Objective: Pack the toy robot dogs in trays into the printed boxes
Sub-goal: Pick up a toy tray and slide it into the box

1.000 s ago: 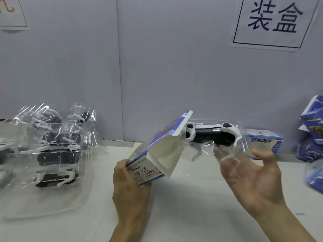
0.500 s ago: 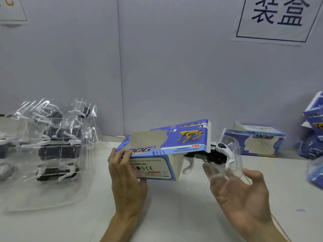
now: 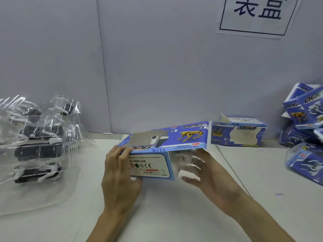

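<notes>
1. The left hand [image 3: 120, 179] grips the left end of the printed box [image 3: 185, 137]. Its fingers curl over the box's top edge and the palm wraps the label side.
2. The box is held off the white table [image 3: 174, 215], with its windowed face upward and its right end open.
3. The toy robot dog [image 3: 155, 138] is inside the box. A white and black part of it shows through the window, toward the box's left half.
4. The clear tray [image 3: 185, 163] sticks out a little from the box's open right end.
5. The right hand [image 3: 209, 179] lies against that tray end with its fingers spread and nearly straight, pressing on the plastic and clasping nothing.
6. Well to the left of the box, a stack of clear trays [image 3: 38, 142] holding black and white dogs stands on the table.
7. Just behind the box's right end lies a second box [image 3: 239, 133] with a flap raised.
8. Far to the right of the box is a pile of blue boxes [image 3: 307, 116].
9. Above and behind the box, a paper sign [image 3: 258, 13] hangs on the wall.
</notes>
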{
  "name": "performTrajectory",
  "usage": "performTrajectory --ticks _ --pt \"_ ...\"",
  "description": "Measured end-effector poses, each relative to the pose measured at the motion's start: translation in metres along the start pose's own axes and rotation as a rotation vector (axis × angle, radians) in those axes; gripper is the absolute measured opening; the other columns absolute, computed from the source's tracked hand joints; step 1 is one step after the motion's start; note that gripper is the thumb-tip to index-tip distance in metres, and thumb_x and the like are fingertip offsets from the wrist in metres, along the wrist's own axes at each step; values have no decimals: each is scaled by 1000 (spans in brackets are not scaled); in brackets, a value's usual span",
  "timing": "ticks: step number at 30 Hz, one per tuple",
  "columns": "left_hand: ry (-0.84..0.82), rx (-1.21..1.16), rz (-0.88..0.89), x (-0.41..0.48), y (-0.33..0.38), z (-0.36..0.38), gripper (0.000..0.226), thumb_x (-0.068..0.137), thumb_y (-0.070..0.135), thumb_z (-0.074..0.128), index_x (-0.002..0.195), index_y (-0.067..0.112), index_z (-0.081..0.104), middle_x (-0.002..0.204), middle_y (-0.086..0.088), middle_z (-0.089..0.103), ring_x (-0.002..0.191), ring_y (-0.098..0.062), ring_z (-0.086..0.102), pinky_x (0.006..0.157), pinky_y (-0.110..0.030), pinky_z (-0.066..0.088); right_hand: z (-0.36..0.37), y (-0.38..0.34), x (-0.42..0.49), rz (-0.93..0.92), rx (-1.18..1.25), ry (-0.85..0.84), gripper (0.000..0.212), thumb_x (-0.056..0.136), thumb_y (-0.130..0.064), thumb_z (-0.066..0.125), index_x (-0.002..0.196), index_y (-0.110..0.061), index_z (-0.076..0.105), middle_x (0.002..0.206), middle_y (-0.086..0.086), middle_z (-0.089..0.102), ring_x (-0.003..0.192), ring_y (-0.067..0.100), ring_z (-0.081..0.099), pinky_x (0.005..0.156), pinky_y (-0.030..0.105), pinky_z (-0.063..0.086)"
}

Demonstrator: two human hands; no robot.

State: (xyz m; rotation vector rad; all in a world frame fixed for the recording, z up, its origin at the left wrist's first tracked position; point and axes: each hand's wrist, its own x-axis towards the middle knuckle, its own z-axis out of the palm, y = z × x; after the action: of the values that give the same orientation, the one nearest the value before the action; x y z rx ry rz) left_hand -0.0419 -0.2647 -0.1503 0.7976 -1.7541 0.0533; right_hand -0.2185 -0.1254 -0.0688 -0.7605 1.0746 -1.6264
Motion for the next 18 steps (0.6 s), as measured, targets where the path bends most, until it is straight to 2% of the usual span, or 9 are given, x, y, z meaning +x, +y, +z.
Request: performTrajectory --ticks 2,3,5,7,8,11,13,16,18 --pt "-51 18 -76 -2 1 0 94 45 4 86 129 17 47 126 -2 49 111 -29 52 64 -36 56 -2 -5 7 -63 -78 181 47 73 -51 67 108 -20 64 103 7 64 91 19 68 78 37 55" --pt "-69 25 -113 -2 1 1 92 45 5 85 128 18 47 122 0 50 106 -28 54 62 -36 56 -4 -7 10 -151 -121 279 40 82 -45 66 114 -20 61 109 5 64 93 15 67 80 36 55" --pt "-83 15 -186 -1 -2 0 88 48 9 86 126 18 47 118 1 52 100 -26 55 61 -33 51 -3 -12 9 -464 -379 389 32 92 -26 66 124 -26 59 124 -6 62 103 2 63 87 26 53" --pt "-90 -29 -241 1 1 -1 84 54 24 94 124 18 46 114 3 53 96 -23 57 61 -28 45 0 -19 9 -708 -611 318 34 90 -22 56 121 -32 64 126 -17 62 115 -2 57 90 12 44" --pt "-95 -54 -263 2 4 -2 85 56 35 95 123 19 46 112 4 54 93 -22 59 59 -26 43 3 -25 10 -764 -676 264 35 89 -20 52 119 -32 66 126 -19 63 118 -3 55 92 10 41" --pt "-130 -156 -292 4 21 -6 88 54 65 86 120 25 44 107 10 60 83 -11 62 55 -7 37 15 -46 13 -884 -839 144 38 93 -16 48 124 -28 66 126 -19 63 112 -5 54 97 17 39" --pt "-175 -264 -305 4 31 -9 87 51 81 75 116 36 42 103 21 61 80 1 63 53 -4 43 25 -62 12 -983 -1036 93 42 91 -11 48 125 -26 66 128 -14 63 121 4 53 102 30 38" --pt "-326 -439 -367 -1 37 -5 84 43 87 75 108 46 38 102 34 63 90 12 63 64 -4 48 34 -87 13 -1072 -1297 38 47 83 -20 44 123 -25 68 131 -10 61 124 9 50 103 29 35" --pt "-474 -543 -406 -5 39 -2 84 42 82 81 107 50 38 109 35 61 97 10 63 70 -7 50 37 -93 15 -949 -1398 -61 51 83 -25 40 124 -31 69 131 -17 61 122 4 50 101 21 37"
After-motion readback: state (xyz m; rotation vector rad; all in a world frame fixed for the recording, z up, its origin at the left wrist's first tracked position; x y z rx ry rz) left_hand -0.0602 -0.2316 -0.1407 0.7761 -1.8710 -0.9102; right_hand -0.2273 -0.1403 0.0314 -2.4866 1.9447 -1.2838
